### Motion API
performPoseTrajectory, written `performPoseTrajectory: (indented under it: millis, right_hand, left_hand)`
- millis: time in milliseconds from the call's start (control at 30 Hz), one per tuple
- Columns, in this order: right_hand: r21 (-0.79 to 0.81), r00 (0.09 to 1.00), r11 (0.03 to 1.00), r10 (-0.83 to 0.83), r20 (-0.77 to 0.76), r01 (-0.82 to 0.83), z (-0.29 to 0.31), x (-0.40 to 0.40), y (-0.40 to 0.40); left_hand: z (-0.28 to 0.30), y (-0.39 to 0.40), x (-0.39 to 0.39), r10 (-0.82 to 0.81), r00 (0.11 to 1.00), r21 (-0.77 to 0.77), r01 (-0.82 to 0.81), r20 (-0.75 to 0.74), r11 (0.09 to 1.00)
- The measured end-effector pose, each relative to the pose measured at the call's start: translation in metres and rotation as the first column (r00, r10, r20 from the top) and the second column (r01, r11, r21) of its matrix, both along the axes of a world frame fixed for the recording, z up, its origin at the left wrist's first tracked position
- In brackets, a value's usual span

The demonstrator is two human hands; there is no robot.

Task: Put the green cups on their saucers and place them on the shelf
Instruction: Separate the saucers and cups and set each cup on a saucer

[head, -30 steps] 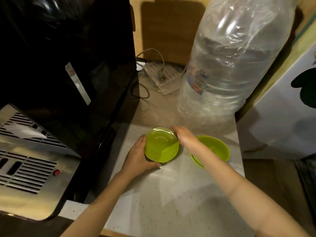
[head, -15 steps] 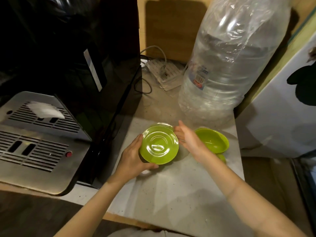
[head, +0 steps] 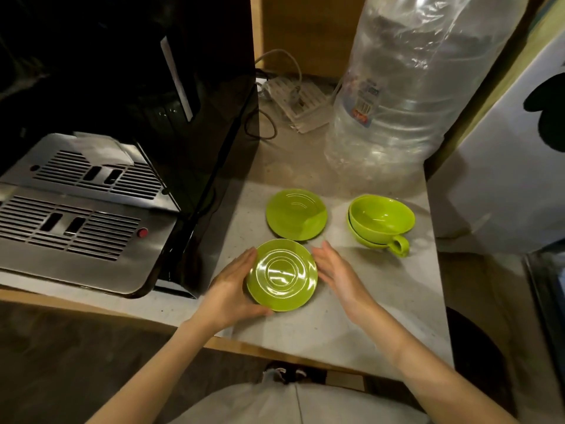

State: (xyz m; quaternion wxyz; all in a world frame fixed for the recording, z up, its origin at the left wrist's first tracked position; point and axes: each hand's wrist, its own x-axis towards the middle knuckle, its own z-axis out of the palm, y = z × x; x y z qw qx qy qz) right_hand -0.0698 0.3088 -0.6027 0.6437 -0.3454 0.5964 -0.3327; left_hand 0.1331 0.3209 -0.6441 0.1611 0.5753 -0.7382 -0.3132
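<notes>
Pale speckled table (head: pixel 351 316) beside a coffee machine (head: pixel 91 209); left hand (head: pixel 232 286) grasping the near saucer (head: pixel 282 275) by its rim, right hand (head: pixel 339 270) released, fingers spread just beside it; second saucer (head: pixel 296 214) behind; two green cups (head: pixel 380 220) (nested) to the right, near a water bottle (head: pixel 406 87).

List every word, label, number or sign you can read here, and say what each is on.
No text can be read.
Water bottle: its label has a barcode and a red mark, too blurred to read.
Coffee machine: a red button, no lettering visible.
Saucers, cups: no markings.
</notes>
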Motion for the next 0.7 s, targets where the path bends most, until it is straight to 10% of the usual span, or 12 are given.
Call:
performPoseTrajectory:
  millis: [700]
  right_hand:
    - [-0.011,0.991,0.998,-0.057,-0.124,0.056,-0.005,-0.016,-0.002]
  left_hand:
    - [0.016,-0.015,-0.020,-0.109,0.988,0.145,0.093,0.108,0.985]
